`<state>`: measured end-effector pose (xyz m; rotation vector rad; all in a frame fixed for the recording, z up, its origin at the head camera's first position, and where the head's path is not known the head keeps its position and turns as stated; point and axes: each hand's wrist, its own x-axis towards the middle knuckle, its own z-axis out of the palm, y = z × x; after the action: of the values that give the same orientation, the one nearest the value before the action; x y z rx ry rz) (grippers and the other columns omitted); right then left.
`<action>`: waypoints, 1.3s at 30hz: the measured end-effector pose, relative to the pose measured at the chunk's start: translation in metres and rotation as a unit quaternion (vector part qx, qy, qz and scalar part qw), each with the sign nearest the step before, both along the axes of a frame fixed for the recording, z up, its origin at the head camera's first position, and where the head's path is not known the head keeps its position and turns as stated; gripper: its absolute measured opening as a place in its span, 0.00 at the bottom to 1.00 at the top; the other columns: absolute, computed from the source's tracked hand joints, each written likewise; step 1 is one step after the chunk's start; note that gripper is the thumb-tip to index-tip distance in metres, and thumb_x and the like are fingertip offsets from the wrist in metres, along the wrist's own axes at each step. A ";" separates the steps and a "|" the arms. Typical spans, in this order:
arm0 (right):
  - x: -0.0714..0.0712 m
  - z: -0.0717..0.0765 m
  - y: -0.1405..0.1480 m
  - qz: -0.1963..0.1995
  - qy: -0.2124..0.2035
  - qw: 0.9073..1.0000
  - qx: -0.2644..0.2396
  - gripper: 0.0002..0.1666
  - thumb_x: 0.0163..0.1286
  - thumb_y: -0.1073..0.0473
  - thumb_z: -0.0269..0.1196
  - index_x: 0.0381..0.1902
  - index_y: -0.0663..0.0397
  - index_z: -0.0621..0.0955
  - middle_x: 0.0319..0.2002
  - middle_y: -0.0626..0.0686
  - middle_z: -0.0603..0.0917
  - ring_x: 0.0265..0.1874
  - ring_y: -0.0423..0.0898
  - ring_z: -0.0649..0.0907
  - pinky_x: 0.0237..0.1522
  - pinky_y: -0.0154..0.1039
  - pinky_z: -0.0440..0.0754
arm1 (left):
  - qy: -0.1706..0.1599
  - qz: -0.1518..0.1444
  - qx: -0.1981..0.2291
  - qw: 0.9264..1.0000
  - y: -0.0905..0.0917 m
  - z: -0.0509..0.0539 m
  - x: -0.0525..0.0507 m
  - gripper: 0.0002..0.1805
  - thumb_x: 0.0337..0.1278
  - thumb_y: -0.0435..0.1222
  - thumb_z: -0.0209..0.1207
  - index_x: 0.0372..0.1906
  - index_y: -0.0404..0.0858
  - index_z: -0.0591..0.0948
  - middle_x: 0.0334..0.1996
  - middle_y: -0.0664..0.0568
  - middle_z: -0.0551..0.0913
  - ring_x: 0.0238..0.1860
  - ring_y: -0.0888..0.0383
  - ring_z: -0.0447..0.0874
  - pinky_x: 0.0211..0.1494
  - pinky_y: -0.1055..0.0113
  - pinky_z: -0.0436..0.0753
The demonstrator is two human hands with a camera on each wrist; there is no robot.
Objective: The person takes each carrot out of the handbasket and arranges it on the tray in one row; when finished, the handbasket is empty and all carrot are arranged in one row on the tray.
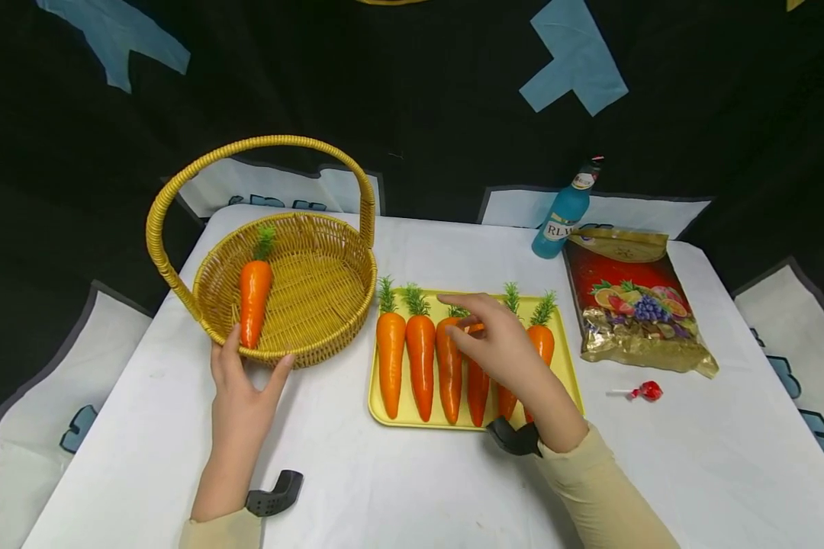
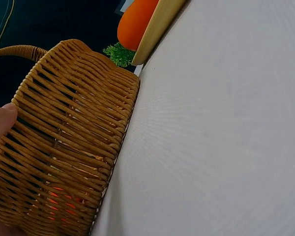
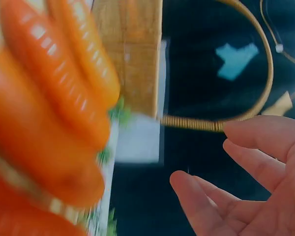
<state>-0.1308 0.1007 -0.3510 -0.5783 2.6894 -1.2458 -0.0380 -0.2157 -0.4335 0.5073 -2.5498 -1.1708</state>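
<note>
A yellow woven basket (image 1: 323, 278) with a tall arched handle stands at the left, one orange carrot (image 1: 255, 299) with a green tuft lying in it. My left hand (image 1: 242, 408) touches the basket's near side with spread fingers; the left wrist view shows a thumb (image 2: 1, 120) against the weave. Several more carrots (image 1: 420, 366) lie side by side on a yellow tray (image 1: 567, 366). Above the tray's right half hovers my right hand (image 1: 504, 343), fingers apart and slightly bent. Nothing is between them in the right wrist view, and the hand hides parts of some carrots.
Right of the tray lies a red and gold bag (image 1: 638, 305) with fruit printed on it. A blue bottle (image 1: 566, 210) stands behind the bag. In front of the bag is a red lollipop (image 1: 648, 391). Everything sits on a white-covered table (image 1: 398, 488) before a black curtain.
</note>
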 end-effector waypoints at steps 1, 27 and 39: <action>-0.002 0.001 -0.008 0.009 -0.006 1.000 -0.002 0.25 0.67 0.58 0.64 0.62 0.40 0.77 0.59 0.49 0.75 0.47 0.49 0.81 0.43 0.43 0.83 | 0.001 0.000 -0.001 1.000 0.000 0.000 0.000 0.50 0.60 0.52 0.61 0.77 0.46 0.44 0.75 0.44 0.41 0.67 0.34 0.58 0.55 0.31 0.67; -0.042 -0.011 -0.169 0.142 -0.031 0.989 -0.015 0.26 0.68 0.57 0.63 0.64 0.44 0.76 0.57 0.52 0.79 0.46 0.44 0.81 0.40 0.31 0.78 | 0.010 0.000 -0.014 1.000 0.000 0.000 0.000 0.50 0.60 0.51 0.62 0.77 0.45 0.44 0.73 0.40 0.45 0.65 0.34 0.60 0.53 0.33 0.69; -0.048 -0.026 -0.217 0.162 -0.057 0.985 0.021 0.25 0.68 0.57 0.63 0.63 0.46 0.77 0.56 0.53 0.80 0.50 0.44 0.79 0.35 0.29 0.76 | 0.027 0.000 -0.010 1.000 0.000 0.000 0.000 0.48 0.60 0.49 0.63 0.77 0.45 0.46 0.73 0.40 0.44 0.64 0.32 0.62 0.50 0.32 0.70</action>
<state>-0.1786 -0.1161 -0.3771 -0.8684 2.3981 -1.0952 -0.0378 -0.2153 -0.4339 0.4651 -2.5125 -1.1407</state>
